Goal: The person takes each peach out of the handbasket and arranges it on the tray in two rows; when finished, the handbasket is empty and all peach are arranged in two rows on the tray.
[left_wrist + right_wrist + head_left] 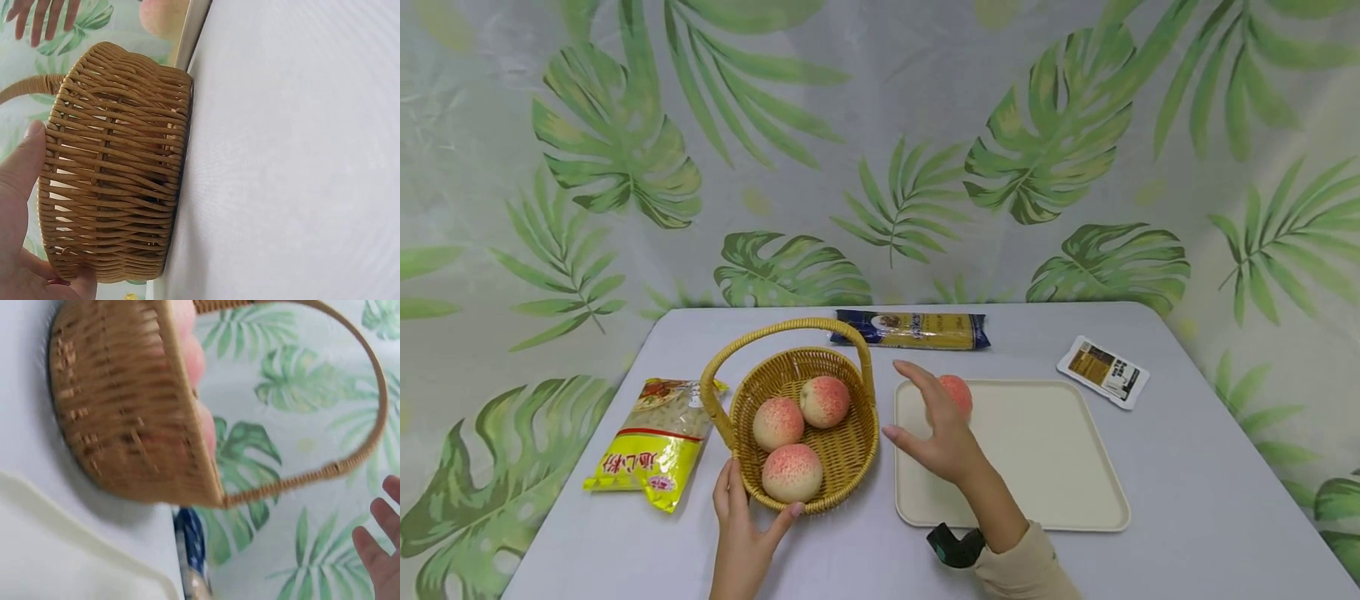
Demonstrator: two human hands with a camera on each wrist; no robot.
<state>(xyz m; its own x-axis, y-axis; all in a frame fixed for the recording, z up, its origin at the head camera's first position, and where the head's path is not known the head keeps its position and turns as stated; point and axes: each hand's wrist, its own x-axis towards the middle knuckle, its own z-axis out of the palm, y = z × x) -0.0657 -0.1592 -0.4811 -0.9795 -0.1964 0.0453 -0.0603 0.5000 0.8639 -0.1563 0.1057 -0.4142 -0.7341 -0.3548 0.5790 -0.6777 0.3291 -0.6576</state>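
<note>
A wicker basket (842,450) with a tall arched handle stands left of centre, holding three pink-and-cream peaches (792,472). My left hand (741,525) grips the basket's near left side, its thumb at the front rim and its fingers round the outer left. In the left wrist view that thumb (28,156) touches the rim. My right hand (951,437) hovers over the left part of a cream tray (1037,458), fingers spread and holding nothing. Another peach (957,393) lies at the tray's far left corner, partly hidden behind the right hand.
A yellow bag of pasta (655,442) lies left of the basket. Behind the basket and tray is a blue-and-gold spaghetti packet (917,330). A small white-edged pouch (1103,372) rests beyond the tray's far right corner. A leaf-print curtain (895,167) hangs behind the white table.
</note>
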